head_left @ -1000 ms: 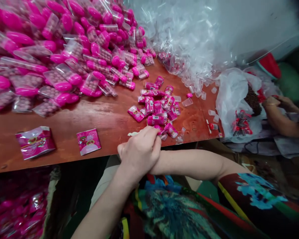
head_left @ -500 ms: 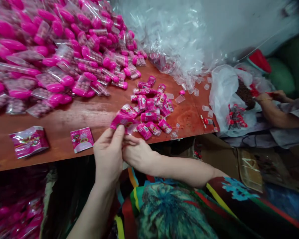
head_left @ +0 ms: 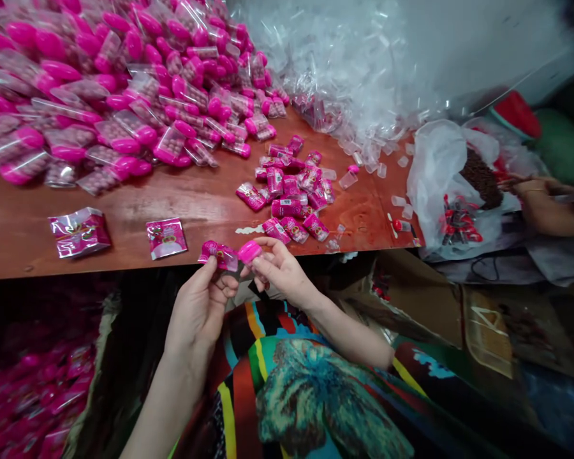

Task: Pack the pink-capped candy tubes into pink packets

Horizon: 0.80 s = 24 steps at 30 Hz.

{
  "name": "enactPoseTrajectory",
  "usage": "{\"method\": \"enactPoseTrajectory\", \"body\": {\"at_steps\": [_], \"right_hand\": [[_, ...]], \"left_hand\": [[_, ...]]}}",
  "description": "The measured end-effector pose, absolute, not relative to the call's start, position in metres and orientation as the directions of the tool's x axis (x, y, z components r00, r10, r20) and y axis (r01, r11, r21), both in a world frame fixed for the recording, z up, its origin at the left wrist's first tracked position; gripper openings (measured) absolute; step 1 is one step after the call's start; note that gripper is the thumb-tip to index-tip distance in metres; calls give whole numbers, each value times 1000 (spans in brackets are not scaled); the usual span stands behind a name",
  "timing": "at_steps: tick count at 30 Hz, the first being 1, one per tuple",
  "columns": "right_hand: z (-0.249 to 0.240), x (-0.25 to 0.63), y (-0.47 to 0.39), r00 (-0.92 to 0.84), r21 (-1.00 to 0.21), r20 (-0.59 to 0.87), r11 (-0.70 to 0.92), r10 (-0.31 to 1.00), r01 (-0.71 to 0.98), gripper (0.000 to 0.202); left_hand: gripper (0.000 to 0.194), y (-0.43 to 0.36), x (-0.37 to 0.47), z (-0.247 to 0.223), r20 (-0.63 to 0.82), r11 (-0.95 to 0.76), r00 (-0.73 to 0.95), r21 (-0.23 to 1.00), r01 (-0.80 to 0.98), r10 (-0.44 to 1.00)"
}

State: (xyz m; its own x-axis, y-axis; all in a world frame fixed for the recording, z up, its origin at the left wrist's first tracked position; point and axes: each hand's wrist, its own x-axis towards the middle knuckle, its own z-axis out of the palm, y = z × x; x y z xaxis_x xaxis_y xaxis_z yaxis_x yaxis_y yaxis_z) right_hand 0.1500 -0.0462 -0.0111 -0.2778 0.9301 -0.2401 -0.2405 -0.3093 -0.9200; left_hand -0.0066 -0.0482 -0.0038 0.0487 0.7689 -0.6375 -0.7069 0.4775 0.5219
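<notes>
My left hand (head_left: 208, 290) pinches a pink printed wrapper (head_left: 219, 255) in front of the table edge. Just to its right, my right hand (head_left: 280, 271) grips a small container with a pink cap (head_left: 249, 251), its cap end pointing toward the wrapper. Much of the container's body is hidden by my fingers. Beyond my hands lies a cluster of small pink wrapped packs (head_left: 289, 207) on the reddish wooden table (head_left: 191, 204). Two flat pink packets rest to the left, a larger one (head_left: 79, 233) and a smaller one (head_left: 166, 238).
A big heap of pink-capped clear containers (head_left: 138, 95) covers the back left. Clear empty containers (head_left: 344, 70) pile up behind. At right are a white plastic bag (head_left: 425, 166) and another person's hand (head_left: 530, 188). A bin of pink items (head_left: 38, 395) stands below left.
My hands have come apart slightly and closer to me, off the table edge. The pink-capped container now shows in my right hand. The whole view has shifted a little.
</notes>
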Motion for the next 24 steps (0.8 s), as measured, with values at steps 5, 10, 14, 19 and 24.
{"method": "enactPoseTrajectory", "body": {"at_steps": [5, 10, 14, 19, 24], "right_hand": [[-14, 147, -55, -248, -932, -251, -303, 936, -199, 47], [-27, 146, -60, -210, -955, -219, -253, 953, -152, 42], [-35, 147, -64, -176, -979, -115, -142, 978, -148, 40], [-37, 149, -69, -172, -994, -42, -59, 984, -96, 42], [-34, 150, -74, -187, -997, -51, -40, 981, 63, 45]], "left_hand": [[10, -50, -7, -12, -658, 492, 74, 479, -727, 750], [8, -50, -8, -14, -643, 486, 88, 474, -734, 761], [8, -50, -10, -16, -639, 468, 75, 473, -746, 766], [4, -51, -8, -11, -631, 461, 66, 486, -743, 773], [18, -58, -4, -11, -582, 407, -134, 697, -591, 802]]}}
